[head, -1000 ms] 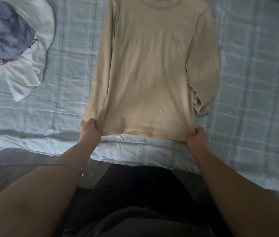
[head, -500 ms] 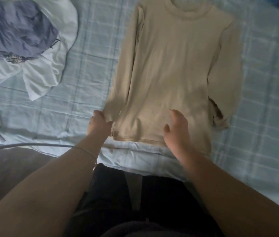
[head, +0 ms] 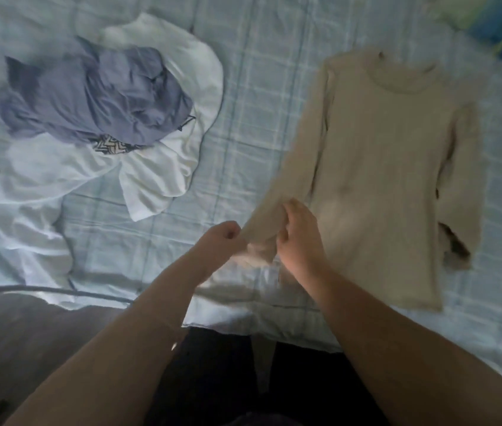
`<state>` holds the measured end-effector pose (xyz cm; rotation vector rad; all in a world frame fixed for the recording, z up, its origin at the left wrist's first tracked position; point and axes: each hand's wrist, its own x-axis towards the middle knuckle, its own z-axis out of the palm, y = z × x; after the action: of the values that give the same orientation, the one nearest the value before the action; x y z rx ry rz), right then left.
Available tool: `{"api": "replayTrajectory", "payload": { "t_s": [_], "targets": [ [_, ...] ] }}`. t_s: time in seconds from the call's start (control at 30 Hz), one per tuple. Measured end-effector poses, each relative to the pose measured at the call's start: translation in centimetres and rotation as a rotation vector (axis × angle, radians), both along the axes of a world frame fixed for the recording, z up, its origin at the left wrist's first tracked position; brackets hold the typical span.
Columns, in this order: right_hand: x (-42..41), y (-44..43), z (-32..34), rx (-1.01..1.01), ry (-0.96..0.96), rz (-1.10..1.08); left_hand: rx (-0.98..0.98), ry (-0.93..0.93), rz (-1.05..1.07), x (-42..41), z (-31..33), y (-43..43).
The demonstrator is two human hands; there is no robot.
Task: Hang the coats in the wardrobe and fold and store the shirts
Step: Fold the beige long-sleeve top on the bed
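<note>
A beige long-sleeved shirt lies flat on the bed, collar away from me. Its left sleeve runs down to both my hands. My left hand grips the cuff end of that sleeve. My right hand pinches the same sleeve just beside it, at the shirt's lower left corner. The right sleeve lies along the shirt's far side, its cuff turned open. The picture is blurred by motion.
A heap of clothes lies at the left: a blue-grey garment on top of a white one. The bed has a pale blue checked sheet. A blue and yellow item shows at the top right. The bed's edge runs near me.
My hands let go of the shirt's hem and came together on the left sleeve's end. The view swung left, so the shirt now sits to the right.
</note>
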<state>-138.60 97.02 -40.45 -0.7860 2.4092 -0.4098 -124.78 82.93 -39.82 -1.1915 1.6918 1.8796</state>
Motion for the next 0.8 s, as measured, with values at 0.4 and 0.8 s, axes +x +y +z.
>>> {"api": "replayTrajectory", "payload": {
  "t_s": [0.4, 0.8],
  "targets": [
    [4.8, -17.3, 1.8, -0.029, 0.168, 0.310, 0.103, 0.119, 0.452, 5.9, 4.3, -20.9],
    [2.5, -25.8, -4.2, 0.025, 0.344, 0.353, -0.485, 0.094, 0.523, 1.7, -2.2, -25.9]
  ]
}}
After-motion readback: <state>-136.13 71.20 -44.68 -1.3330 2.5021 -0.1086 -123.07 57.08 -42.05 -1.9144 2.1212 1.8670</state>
